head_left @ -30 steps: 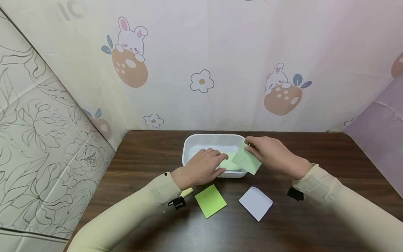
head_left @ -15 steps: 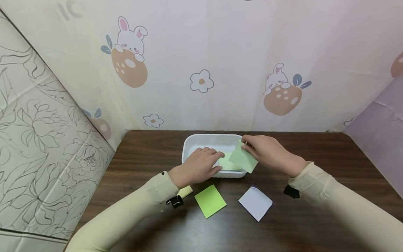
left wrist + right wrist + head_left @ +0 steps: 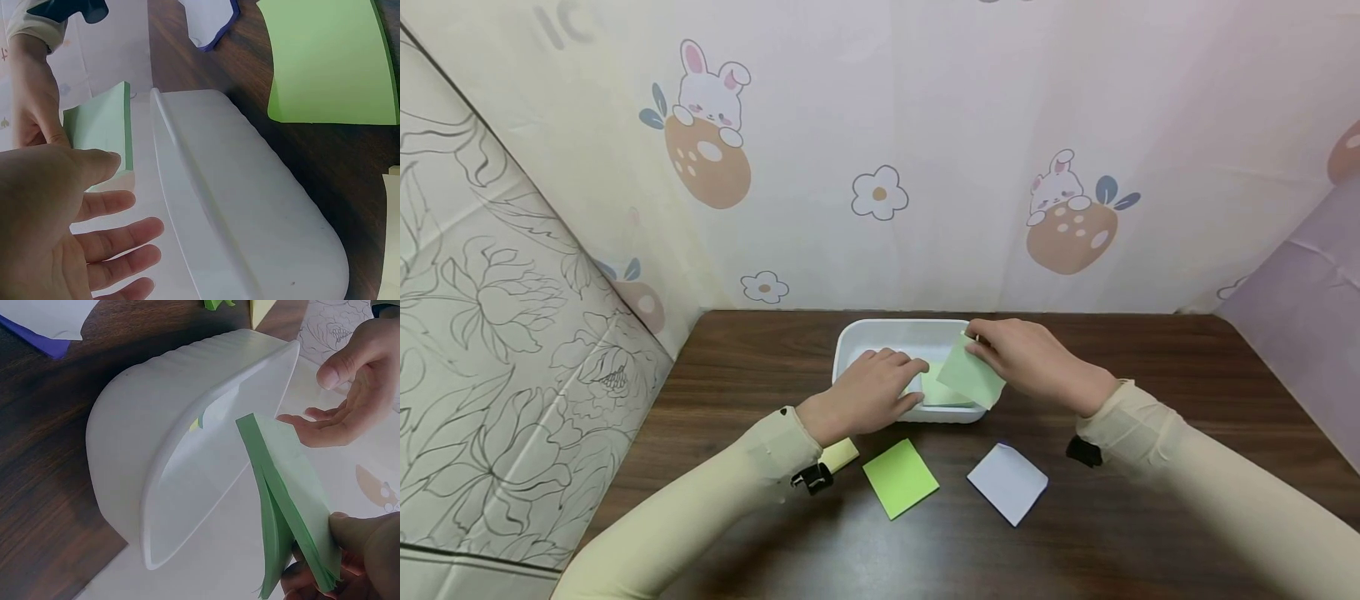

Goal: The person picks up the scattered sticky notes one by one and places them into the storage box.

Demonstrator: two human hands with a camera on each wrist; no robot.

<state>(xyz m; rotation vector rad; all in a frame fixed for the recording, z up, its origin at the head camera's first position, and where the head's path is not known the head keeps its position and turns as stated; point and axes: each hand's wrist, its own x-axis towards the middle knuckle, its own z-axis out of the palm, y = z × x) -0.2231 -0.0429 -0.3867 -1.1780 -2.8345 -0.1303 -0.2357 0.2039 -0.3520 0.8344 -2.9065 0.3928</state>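
The right hand [image 3: 1018,358] has just moved a little to the left, bringing the pale green pad [image 3: 972,375] along. That puts the pad more over the white box [image 3: 880,333], so it seems nearer to the other green pad [image 3: 942,391] lying in there. The box sits at the far edge of the worktop [image 3: 760,358], near the middle. The held pad leans over the box's near right corner, its bottom tip crossing the rim.

The right hand pinches the pad, thumb on one side and fingers on the other. Up close, the pad gapes open into two parts. The left hand [image 3: 868,392] holds nothing. Its fingers are loose, with the thumb well away from them, by the box's near edge; I can't tell if it touches. Both arms reach in from the worktop's near side. A bright lime pad [image 3: 901,479] lies in front of the box.
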